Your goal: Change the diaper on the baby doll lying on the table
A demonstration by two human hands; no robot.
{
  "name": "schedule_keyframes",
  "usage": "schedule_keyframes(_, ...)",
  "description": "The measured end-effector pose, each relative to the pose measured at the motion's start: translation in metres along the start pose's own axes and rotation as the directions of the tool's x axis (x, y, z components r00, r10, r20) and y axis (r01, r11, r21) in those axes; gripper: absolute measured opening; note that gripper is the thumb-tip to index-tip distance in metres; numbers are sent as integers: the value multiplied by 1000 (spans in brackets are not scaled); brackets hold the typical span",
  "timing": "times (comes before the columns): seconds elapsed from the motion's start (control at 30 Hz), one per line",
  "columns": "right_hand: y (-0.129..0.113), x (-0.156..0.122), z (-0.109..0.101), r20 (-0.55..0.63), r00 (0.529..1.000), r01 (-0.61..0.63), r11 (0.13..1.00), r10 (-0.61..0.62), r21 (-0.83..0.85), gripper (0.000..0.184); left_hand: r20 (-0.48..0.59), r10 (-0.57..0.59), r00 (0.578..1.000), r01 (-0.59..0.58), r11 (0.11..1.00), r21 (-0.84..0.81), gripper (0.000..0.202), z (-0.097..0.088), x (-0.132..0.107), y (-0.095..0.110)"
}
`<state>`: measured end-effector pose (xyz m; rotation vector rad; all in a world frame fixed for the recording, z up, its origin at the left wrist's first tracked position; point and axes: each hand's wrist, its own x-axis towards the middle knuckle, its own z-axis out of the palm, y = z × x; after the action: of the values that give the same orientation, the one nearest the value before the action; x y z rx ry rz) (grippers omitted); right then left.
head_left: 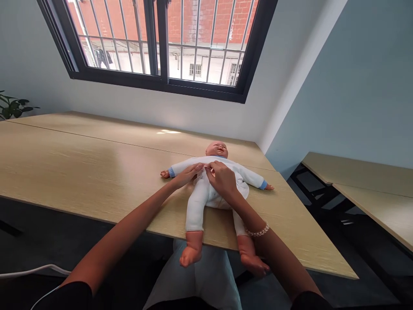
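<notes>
A baby doll (220,149) lies on its back on the wooden table (80,172), head toward the window and feet hanging over the near edge. It wears white clothes (196,202) with blue cuffs; the fabric bunches at its waist. My left hand (190,174) rests at the doll's belly, fingertips closed on the white fabric. Beside it, my right hand (222,177), with a beaded bracelet on the wrist, pinches a bit of white fabric between thumb and fingers. The two sets of fingertips nearly meet, and the fabric's exact edge between them is too small to make out.
Against the wall behind the table is a barred window (164,84). A second table (364,176) stands to the right across a gap. Green plant leaves (14,106) show at the far left. A white cable (35,270) runs at the lower left.
</notes>
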<state>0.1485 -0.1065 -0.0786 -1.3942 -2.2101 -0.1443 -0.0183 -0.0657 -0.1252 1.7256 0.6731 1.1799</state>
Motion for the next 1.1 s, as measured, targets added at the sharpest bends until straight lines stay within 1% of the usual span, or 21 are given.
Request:
schedule_keyframes(0.07, 4, -1, 0, -17, 996, -86, 994, 88, 67, 17, 22, 9, 1000, -9, 1000, 0, 40, 3, 0, 1)
schedule_keyframes(0.17, 13, -4, 1, -7, 980, -195, 963, 200, 183, 11, 58, 1, 998, -1, 1000, 8, 37, 2, -1, 1)
schedule_keyframes(0.2, 16, -5, 2, 0, 973, -223, 948, 229, 225, 12, 66, -12, 998, 11, 1000, 14, 37, 1, -1, 1)
schedule_keyframes(0.3, 28, -5, 6, 35, 957, -282, 897, 288, 341, 15, 76, -59, 995, 56, 998, 39, 38, -1, -3, 1)
schedule_keyframes(0.4, 38, -3, 11, 110, 938, -344, 839, 329, 422, 14, 88, -67, 994, 61, 995, 74, 37, -2, -5, 1)
schedule_keyframes(0.57, 49, 2, 19, 212, 915, -402, 738, 343, 542, 23, 84, -43, 996, 33, 993, 109, 35, -2, -4, 0)
schedule_keyframes(0.63, 52, 3, 19, 273, 895, -444, 652, 352, 614, 27, 91, -22, 996, 10, 991, 131, 34, -3, -4, -1)
schedule_keyframes(0.73, 55, 4, 15, 366, 861, -505, 497, 354, 705, 33, 92, -17, 996, 3, 989, 150, 33, -3, -5, -1)
schedule_keyframes(0.8, 57, 4, 11, 400, 846, -525, 416, 353, 742, 36, 85, -32, 996, 19, 989, 150, 34, -3, -6, -2)
schedule_keyframes(0.87, 58, 4, 9, 420, 842, -527, 352, 339, 773, 37, 66, -31, 997, 20, 987, 156, 36, -2, -7, -1)
schedule_keyframes(0.93, 59, 4, 8, 429, 846, -521, 313, 318, 794, 38, 16, 29, 999, -31, 980, 197, 36, 0, -7, 1)
schedule_keyframes(1.0, 60, 4, 6, 430, 850, -514, 296, 305, 805, 38, -43, 134, 990, -118, 957, 265, 35, 5, -6, 6)
schedule_keyframes(1.03, 61, 4, 5, 433, 851, -513, 291, 298, 808, 37, -58, 181, 982, -156, 942, 298, 34, 9, -5, 10)
schedule_keyframes(1.1, 62, 5, -1, 433, 862, -498, 274, 264, 823, 36, -37, 235, 971, -206, 910, 360, 32, 17, -4, 17)
